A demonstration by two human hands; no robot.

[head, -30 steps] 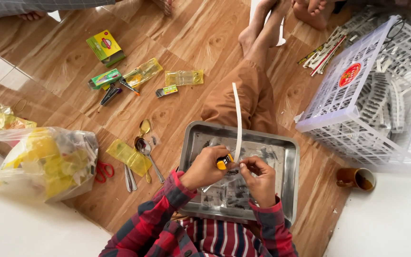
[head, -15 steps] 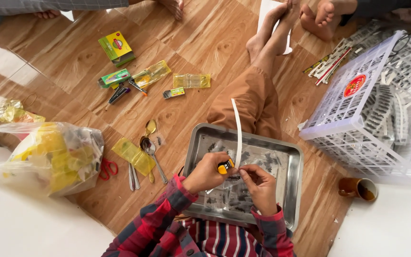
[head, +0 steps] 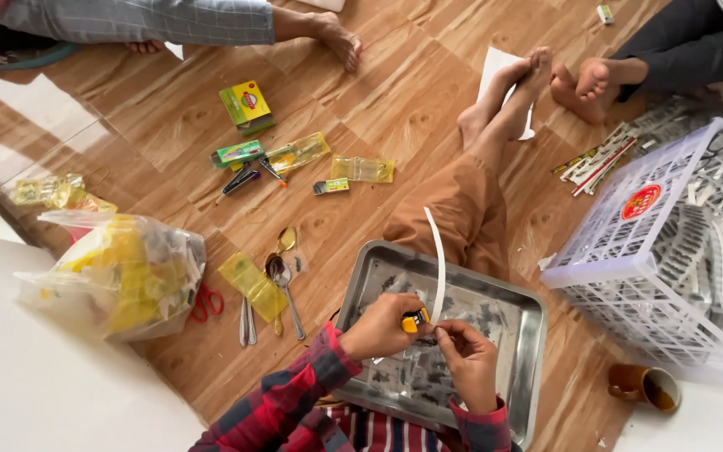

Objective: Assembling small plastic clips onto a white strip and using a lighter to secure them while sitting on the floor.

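Over metal tray (head: 529, 314) | white strip (head: 438, 268) pinched between both hands | left hand (head: 381, 326), right hand (head: 466, 362)

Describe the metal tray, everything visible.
The metal tray is a shallow rectangular pan, steel by its look, with rounded corners, a raised rolled rim and a dull, reflective floor. It lies flat but askew on the wood-pattern floor, partly over the person's lap, its far edge against the tan trouser leg. Small dark bits and clear wrappers are scattered inside. The left hand, holding a small yellow item, and the right hand, at a white strip, are above it.
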